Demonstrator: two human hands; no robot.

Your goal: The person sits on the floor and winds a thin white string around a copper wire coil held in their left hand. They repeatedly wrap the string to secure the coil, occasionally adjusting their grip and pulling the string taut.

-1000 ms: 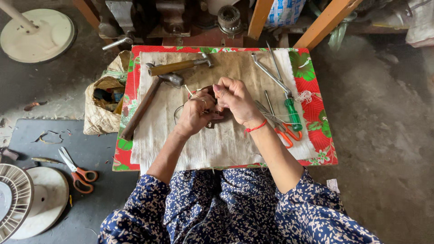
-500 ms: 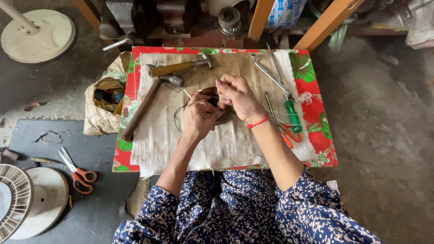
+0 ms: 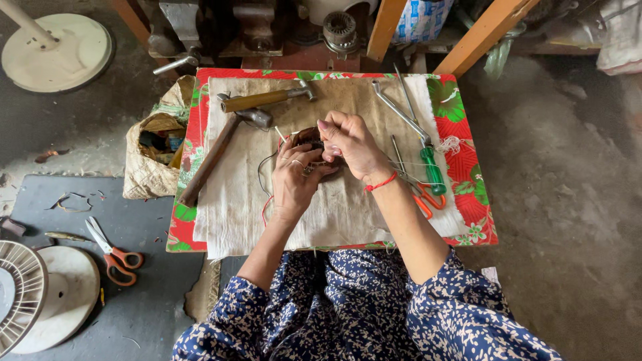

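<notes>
While she sat over the low table, with its red flowered cover and a beige cloth spread on top, both hands were bunched together at the middle of that cloth. Her left hand was curled around a small dark round part, fingers bent under and beside it, a ring showing on one finger. Her right hand, a red thread tied at its wrist, was closed over the top of the same part, fingertips pinched tight together; whether they gripped a strand I could not tell. Thin black and red wires trailed from the part down the cloth to the left of her left wrist.

At the cloth's far left lay two hammers, one with a long wooden handle slanting toward the table edge. To her right lay a green-handled screwdriver and orange-handled scissors, close to her right forearm. On the floor to the left stood an open sack, another pair of scissors and a white fan grille.
</notes>
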